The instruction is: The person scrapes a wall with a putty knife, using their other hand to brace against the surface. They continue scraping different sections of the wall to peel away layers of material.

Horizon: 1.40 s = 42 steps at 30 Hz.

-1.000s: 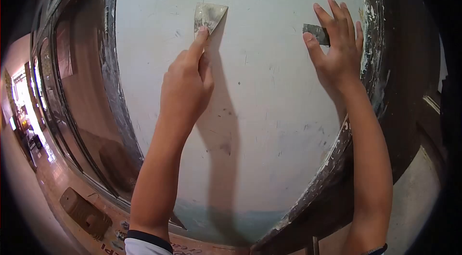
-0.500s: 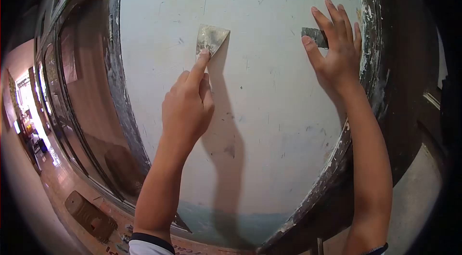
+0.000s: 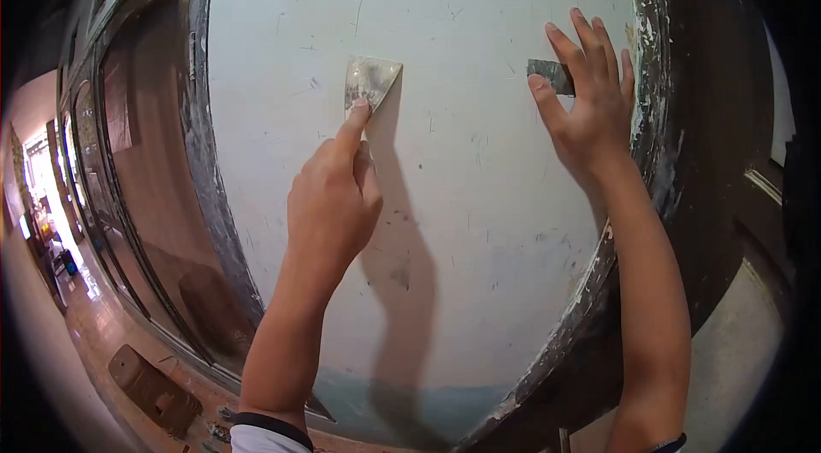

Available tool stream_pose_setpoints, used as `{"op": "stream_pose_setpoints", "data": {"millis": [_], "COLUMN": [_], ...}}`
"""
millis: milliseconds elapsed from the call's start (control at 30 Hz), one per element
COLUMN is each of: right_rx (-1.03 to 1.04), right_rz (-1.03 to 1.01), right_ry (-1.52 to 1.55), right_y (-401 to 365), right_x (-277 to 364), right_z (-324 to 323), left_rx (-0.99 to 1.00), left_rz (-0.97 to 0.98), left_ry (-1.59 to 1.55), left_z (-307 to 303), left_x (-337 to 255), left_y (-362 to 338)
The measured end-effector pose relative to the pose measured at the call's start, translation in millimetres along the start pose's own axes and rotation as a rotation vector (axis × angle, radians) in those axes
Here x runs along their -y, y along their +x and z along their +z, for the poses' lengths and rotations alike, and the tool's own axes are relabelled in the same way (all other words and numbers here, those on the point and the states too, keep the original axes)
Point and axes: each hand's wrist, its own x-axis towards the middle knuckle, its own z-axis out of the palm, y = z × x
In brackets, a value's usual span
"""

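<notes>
My left hand (image 3: pixel 333 188) is closed around a putty knife (image 3: pixel 370 81), its index finger stretched along the blade. The wide, stained blade lies against the pale scratched panel (image 3: pixel 462 196), and its handle is hidden in the hand. Toward the panel's right edge, my right hand (image 3: pixel 593 98) is spread with its fingers apart. Beside its thumb and partly behind the fingers, a small dark square piece (image 3: pixel 550 75) lies flat on the panel; whether the hand presses it is unclear.
A dark frame with flaking paint (image 3: pixel 648 68) borders the panel on the right. Brown glazed doors (image 3: pixel 150 128) stand at the left. A brown plastic stool (image 3: pixel 154 389) is on the floor at the lower left, near a bright passage.
The panel, the blade and the dark piece appear slightly shifted in the view, with both hands staying beside them. Neither hand's hold has visibly changed.
</notes>
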Motion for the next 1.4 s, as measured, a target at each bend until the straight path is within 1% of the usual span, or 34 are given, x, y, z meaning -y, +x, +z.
{"op": "stream_pose_setpoints", "data": {"millis": [33,133,167,233,267,333,533,567,667,800,867,933,1100,1233,1400], "right_rx": [0.002,-0.001,0.003,0.003,0.002,-0.001,0.009,0.006,0.01,-0.01,-0.004,-0.001,-0.015,0.006,-0.01], "right_rz": [0.002,0.003,0.006,0.01,0.008,0.005,0.016,0.015,0.019,0.008,0.007,0.009,0.003,0.019,0.019], "right_ry": [0.001,0.025,0.024,0.019,0.019,0.018,0.016,0.018,0.015,0.013,0.017,0.02,0.013,0.034,0.033], "right_y": [0.1,0.5,0.4,0.4,0.2,-0.1,0.6,1.0,-0.8,-0.9,-0.5,-1.1,-2.1,-2.9,-2.7], "right_x": [0.4,3.3,3.5,3.3,3.6,4.0,3.6,3.1,4.2,1.6,2.2,2.9,0.3,4.0,2.8], "right_z": [-0.4,-3.0,-3.0,-3.3,-3.6,-4.3,-4.6,-3.7,-4.4,-1.0,-1.7,-2.1,0.5,-3.2,-2.2], "left_rx": [0.078,0.097,0.098,0.025,0.024,0.075,0.09,0.123,0.114,0.094,0.097,0.131,0.104,0.133,0.103], "left_rz": [-0.083,-0.109,-0.111,-0.02,-0.017,-0.122,-0.116,-0.153,-0.166,-0.125,-0.138,-0.198,-0.146,-0.17,-0.124], "left_ry": [0.023,0.032,0.035,0.008,0.008,-0.019,0.029,0.035,0.025,0.004,0.002,0.027,0.031,0.048,0.013], "left_z": [-5.4,-6.9,-6.3,-3.8,-6.1,-13.2,-9.4,-12.6,-12.7,-12.3,-16.4,-22.6,-17.5,-16.2,-16.8], "left_x": [-6.3,-8.3,-6.4,-2.5,-5.3,-15.2,-11.6,-15.4,-18.9,-13.8,-20.2,-27.4,-22.3,-19.3,-19.2], "left_y": [5.9,5.0,2.4,-1.6,-0.4,2.9,-0.3,2.9,5.0,3.1,6.1,5.3,3.0,-1.2,-2.9]}}
